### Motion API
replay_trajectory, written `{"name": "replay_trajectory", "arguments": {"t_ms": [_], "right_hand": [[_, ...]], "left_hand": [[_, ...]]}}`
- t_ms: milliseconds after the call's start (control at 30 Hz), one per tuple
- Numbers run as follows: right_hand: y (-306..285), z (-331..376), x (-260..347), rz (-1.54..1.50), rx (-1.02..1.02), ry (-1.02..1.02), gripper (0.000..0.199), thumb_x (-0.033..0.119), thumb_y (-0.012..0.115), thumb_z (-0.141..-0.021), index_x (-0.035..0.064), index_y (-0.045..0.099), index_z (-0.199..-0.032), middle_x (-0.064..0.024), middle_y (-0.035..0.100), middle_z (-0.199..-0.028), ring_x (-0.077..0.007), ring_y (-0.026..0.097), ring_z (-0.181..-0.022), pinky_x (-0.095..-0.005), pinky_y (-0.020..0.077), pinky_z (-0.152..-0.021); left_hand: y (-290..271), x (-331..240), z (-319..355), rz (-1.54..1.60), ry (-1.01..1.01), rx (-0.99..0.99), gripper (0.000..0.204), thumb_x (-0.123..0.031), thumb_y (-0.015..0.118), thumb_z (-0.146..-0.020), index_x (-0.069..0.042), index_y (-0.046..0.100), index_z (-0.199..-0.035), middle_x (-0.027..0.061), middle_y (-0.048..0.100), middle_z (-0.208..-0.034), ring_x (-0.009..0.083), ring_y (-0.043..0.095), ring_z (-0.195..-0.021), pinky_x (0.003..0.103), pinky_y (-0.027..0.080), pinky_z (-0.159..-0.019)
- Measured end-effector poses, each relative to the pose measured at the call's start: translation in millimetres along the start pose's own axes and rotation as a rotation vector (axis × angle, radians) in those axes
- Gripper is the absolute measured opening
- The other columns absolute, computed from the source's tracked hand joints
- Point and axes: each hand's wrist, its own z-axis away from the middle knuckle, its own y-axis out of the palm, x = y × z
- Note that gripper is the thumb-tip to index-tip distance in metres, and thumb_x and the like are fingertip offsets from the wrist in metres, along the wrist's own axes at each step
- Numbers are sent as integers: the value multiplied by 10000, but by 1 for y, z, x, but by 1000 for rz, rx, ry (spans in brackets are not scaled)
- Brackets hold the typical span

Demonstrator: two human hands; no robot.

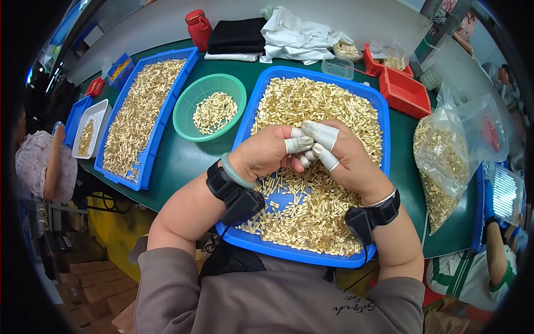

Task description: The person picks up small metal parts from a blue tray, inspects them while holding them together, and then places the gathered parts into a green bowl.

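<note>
A blue tray [253,114] in front of me is heaped with several small brass-coloured metal parts [317,97]. Both hands hover over its middle, fingertips pressed together. My left hand [266,151] wears white finger cots, a pale green bangle and a black wrist device. My right hand [340,157] also has white finger cots, with a silver bangle and a black wrist device. The fingers of both curl in around something small that I cannot make out.
A green basket [183,114] with brass parts and a second long blue tray [153,142] of parts lie to the left. Red bins [405,93], a clear bag of parts [445,156], folded cloths [289,33] and a red bottle [198,26] sit around. Other people work at both sides.
</note>
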Motion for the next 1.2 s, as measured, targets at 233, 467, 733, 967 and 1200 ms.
{"name": "replay_trajectory", "arguments": {"t_ms": [233, 467, 733, 967, 1200], "right_hand": [[-4, -5, 13, 120, -23, 20, 429, 161, 675, -686, 42, 559, -1081, -97, 596, -966, -282, 529, -942, -348, 419, -817], [-1, 0, 5, 321, -72, -89, 493, 221, 734, -592, 46, 585, -1028, -101, 609, -932, -279, 561, -889, -354, 437, -782], [-2, 1, 10, 289, -69, -126, 434, 146, 727, -584, 54, 602, -989, -94, 617, -913, -263, 579, -856, -351, 448, -747], [-2, -2, 10, 290, -80, -80, 462, 101, 705, -569, 66, 597, -1016, -88, 610, -949, -255, 568, -894, -348, 434, -779], [-2, -3, 5, 327, -148, -72, 460, 118, 694, -569, 69, 600, -1017, -74, 610, -947, -255, 557, -915, -348, 426, -776]], "left_hand": [[7, 4, -4, -54, 63, -51, 205, -162, 493, -869, -6, 563, -981, 70, 600, -891, 149, 597, -782, 263, 499, -693], [8, 3, -2, -38, 70, 10, 224, -173, 483, -873, 2, 571, -981, 67, 598, -919, 151, 585, -816, 282, 494, -745], [6, 1, 2, -75, 35, 94, 185, -137, 528, -848, 0, 593, -953, 64, 599, -922, 152, 583, -837, 278, 488, -762], [9, 3, -1, -462, 222, 3, 151, -108, 561, -824, -18, 618, -931, 36, 597, -937, 119, 565, -823, 249, 452, -750], [12, 1, -2, -908, 681, -13, 155, -89, 560, -808, -23, 602, -941, 64, 594, -891, 172, 558, -837, 265, 435, -740]]}}
